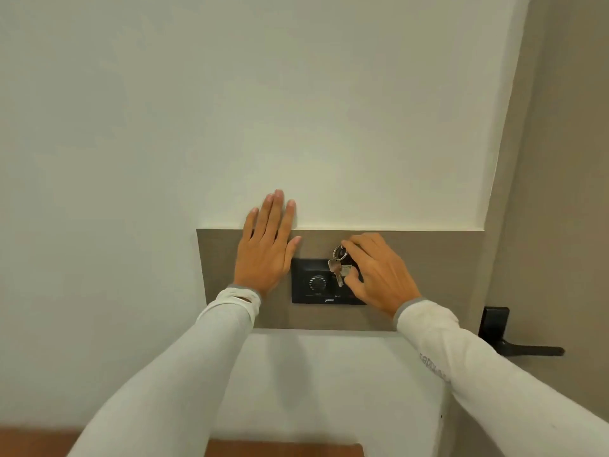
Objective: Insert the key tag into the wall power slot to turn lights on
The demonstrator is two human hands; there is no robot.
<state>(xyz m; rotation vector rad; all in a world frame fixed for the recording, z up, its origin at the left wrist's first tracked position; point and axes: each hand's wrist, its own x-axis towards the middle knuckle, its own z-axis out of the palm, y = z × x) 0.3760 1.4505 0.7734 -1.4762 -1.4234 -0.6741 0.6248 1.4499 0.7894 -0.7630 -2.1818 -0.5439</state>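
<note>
R hand (379, 275): pinching key tag (346, 270) at black panel (313, 291).
L hand (267, 249): fingers splaying flat, left of panel.
Risk: slot hidden, tag prob. missing it.

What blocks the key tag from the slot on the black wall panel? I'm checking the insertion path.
Nothing visible does. The right hand holds the key tag right at the black wall panel; the keys dangle in front. The slot itself is hidden behind the fingers.
</note>
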